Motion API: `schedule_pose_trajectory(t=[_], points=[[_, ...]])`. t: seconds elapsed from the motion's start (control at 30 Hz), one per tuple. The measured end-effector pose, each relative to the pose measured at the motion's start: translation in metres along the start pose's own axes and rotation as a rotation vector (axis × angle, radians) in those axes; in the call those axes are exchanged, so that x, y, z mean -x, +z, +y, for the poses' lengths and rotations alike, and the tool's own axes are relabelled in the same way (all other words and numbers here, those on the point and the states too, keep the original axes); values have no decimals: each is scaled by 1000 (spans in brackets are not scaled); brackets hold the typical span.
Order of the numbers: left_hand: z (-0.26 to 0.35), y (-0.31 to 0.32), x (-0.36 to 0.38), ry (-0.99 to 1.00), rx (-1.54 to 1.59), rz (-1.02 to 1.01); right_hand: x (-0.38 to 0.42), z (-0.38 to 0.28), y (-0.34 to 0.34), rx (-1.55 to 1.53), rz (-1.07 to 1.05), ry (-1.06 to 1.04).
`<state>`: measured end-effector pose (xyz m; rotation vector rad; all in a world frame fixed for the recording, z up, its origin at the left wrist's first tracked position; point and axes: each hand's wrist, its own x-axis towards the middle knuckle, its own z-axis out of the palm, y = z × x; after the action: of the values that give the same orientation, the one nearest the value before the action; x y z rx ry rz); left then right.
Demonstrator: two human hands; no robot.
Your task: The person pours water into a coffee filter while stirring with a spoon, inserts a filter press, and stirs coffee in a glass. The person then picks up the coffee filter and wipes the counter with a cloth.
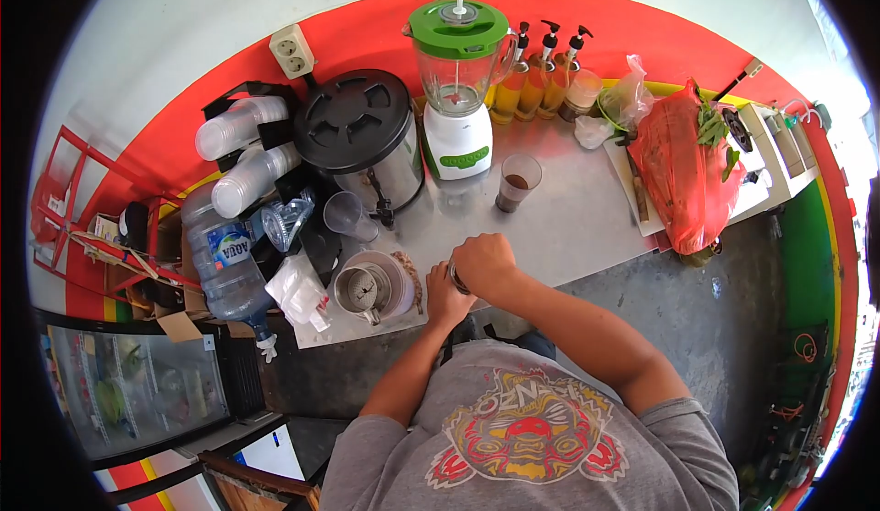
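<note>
My left hand (pixel 446 298) is closed around the side of a small round container (pixel 459 279) at the front edge of the metal table (pixel 568 204). Over its top sits my right hand (pixel 489 264), fingers curled down. Both hands hide most of the container; only a strip of its rim shows between them. Left of my hands, a metal strainer cup with a handle (pixel 362 289) rests in a plastic tub (pixel 400 293). Beyond my hands stands a clear plastic cup (pixel 520 181) with dark brown liquid in the bottom. An empty clear cup (pixel 349 216) leans at the left.
A steel drink dispenser (pixel 380 176) and a green-lidded blender (pixel 458 140) stand at the back, with several pump bottles (pixel 532 85) beside them. To the right lies a red plastic bag (pixel 683 172), a knife (pixel 639 190) near it. Stacked cups (pixel 257 179) and a water jug (pixel 225 277) are left.
</note>
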<state>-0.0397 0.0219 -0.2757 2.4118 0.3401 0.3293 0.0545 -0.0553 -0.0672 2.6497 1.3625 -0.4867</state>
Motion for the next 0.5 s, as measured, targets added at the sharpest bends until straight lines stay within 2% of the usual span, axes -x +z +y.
schedule_pose_trajectory(t=[0.13, 0.2, 0.3, 0.43, 0.5], points=[[6, -5, -5, -39, -33, -24, -2, -6, 13, 27, 19, 16], [1, 0, -3, -8, -42, -4, 9, -8, -1, 62, -63, -109], [0, 0, -2, 19, -42, 14, 3, -5, 14, -30, 44, -1], [-1, 0, 0, 9, -26, 23, 9, -3, 16, -12, 75, -9], [4, -3, 1, 23, -28, 70, 15, 1, 9, -24, -25, -69]])
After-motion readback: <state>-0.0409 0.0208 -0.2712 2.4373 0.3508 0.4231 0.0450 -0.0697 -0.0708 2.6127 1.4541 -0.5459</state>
